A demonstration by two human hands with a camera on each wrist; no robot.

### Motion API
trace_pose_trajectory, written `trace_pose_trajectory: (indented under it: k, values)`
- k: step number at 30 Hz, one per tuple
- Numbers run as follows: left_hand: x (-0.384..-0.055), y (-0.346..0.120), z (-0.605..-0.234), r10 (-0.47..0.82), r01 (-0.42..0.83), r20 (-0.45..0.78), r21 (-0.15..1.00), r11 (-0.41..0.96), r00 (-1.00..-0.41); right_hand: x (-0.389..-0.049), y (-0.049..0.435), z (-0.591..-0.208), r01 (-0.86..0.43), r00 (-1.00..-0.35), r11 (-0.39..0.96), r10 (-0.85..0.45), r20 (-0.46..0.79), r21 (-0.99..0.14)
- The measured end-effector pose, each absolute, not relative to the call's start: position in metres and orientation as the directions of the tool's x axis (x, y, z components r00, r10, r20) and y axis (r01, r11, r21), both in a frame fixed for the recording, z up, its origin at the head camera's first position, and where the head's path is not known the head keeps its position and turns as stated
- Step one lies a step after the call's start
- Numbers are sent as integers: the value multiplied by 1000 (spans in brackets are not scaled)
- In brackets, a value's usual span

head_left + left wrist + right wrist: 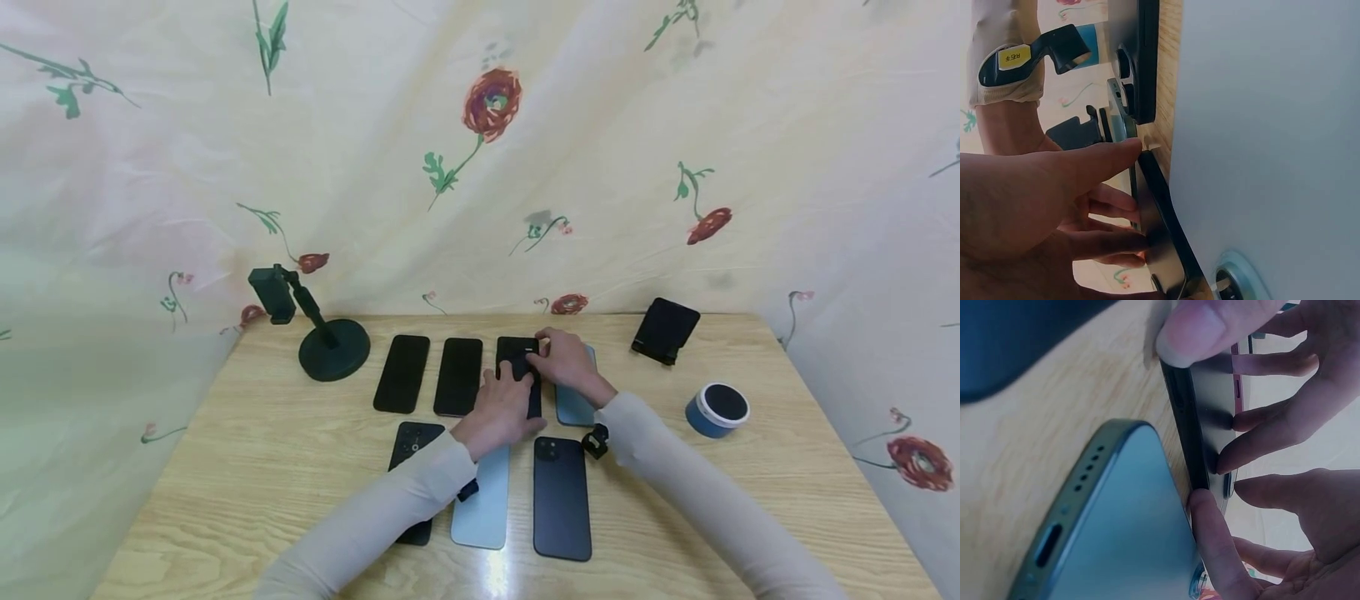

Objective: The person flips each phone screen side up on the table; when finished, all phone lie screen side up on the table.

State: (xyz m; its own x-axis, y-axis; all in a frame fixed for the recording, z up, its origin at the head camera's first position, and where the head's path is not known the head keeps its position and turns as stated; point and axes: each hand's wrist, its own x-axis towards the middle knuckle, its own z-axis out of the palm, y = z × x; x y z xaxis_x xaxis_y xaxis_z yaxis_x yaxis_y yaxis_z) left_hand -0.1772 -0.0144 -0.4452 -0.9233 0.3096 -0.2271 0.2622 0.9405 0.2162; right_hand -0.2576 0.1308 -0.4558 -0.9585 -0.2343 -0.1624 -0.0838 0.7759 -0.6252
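A black smartphone (534,400) lies third from the left in the back row, its back and camera bump facing up. My left hand (501,408) spreads over its lower half, thumb at one bottom corner, other fingers on its back and far edge. At the upper right corner, my right hand (566,360) holds the same phone between thumb and forefinger; in the right wrist view that finger (1213,540) lies along the side edge. Beside it lies a light blue smartphone (576,407), partly under my right wrist. A pale blue smartphone (480,508) lies below my left wrist.
Two black phones (402,373) (458,377) lie to the left in the back row. In front are a black phone (416,533) under my left sleeve and a dark blue phone (562,500). A black stand (333,350), a folded holder (666,329) and a blue-white round speaker (717,410) stand around.
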Motion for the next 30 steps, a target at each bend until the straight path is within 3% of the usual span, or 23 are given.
trace_pose_trajectory:
  k: [30]
  values:
    - [-180,-16,-449,322,276,-186,237,932,-928,-264,130,-457,-61,-952,791,-229,-202,-608]
